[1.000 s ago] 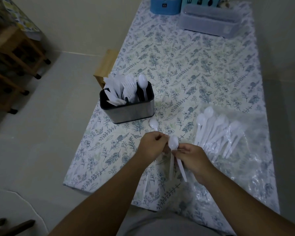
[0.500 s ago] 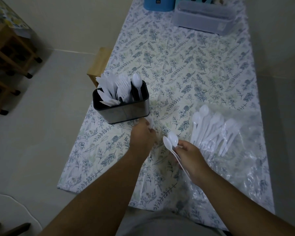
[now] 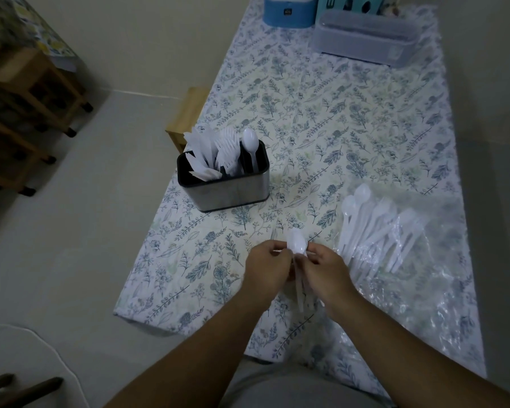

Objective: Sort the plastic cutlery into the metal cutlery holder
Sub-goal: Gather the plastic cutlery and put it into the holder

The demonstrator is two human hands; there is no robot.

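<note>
The table [image 3: 321, 119], covered by a leaf-print cloth, carries the holder [image 3: 227, 187] at its left edge and, well apart to the right, a clear bag [image 3: 424, 275] with a pile of white spoons [image 3: 374, 228] lying partly on it. The holder has three sections: knives [image 3: 199, 154] on the left, forks [image 3: 227, 148] in the middle, one spoon [image 3: 250, 145] upright on the right. Both hands meet over the near part of the table, between holder and pile. The left hand [image 3: 265, 269] and right hand [image 3: 326, 272] together grip a small bundle of spoons [image 3: 297, 245], bowls up and handles pointing down toward the person; the fingers of each hand are closed on the bundle from either side. The step in hand appears to be gathering and squaring the bundle. The next move likely calls for carrying it to the holder and dropping it handle-first into the right section, clear of the forks. The count of spoons in the bundle cannot be determined; the bowls overlap and blur. The handles are largely hidden by the hands. The dividers inside the holder are not visible.
</note>
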